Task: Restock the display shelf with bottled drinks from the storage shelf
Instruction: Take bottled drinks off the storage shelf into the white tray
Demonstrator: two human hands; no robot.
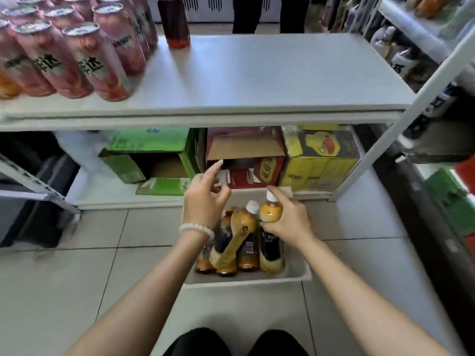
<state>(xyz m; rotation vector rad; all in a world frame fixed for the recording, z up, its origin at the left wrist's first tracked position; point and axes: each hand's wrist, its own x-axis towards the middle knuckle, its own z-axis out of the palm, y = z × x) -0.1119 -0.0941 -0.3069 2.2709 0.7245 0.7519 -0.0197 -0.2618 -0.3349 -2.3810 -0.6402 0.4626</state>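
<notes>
A white tub [295,277] on the tiled floor holds several amber tea bottles [241,235] with white caps and dark labels. My right hand [288,222] is shut around the neck of one tea bottle [270,211] at the tub's right side. My left hand [205,199], with a bead bracelet on the wrist, hovers open over the tub's far left, fingers pointing toward an opened red carton [246,160] on the bottom shelf. The white shelf [257,73] above carries pink bottles [84,55] at the left and one dark red bottle [174,24] at the back.
A green carton [149,160] and a yellow carton [321,160] flank the red one on the low shelf. A white upright [401,119] stands at the right, with more stocked shelving [421,47] beyond. A person's dark legs [270,14] stand behind the shelf. My knees [236,343] are at the bottom.
</notes>
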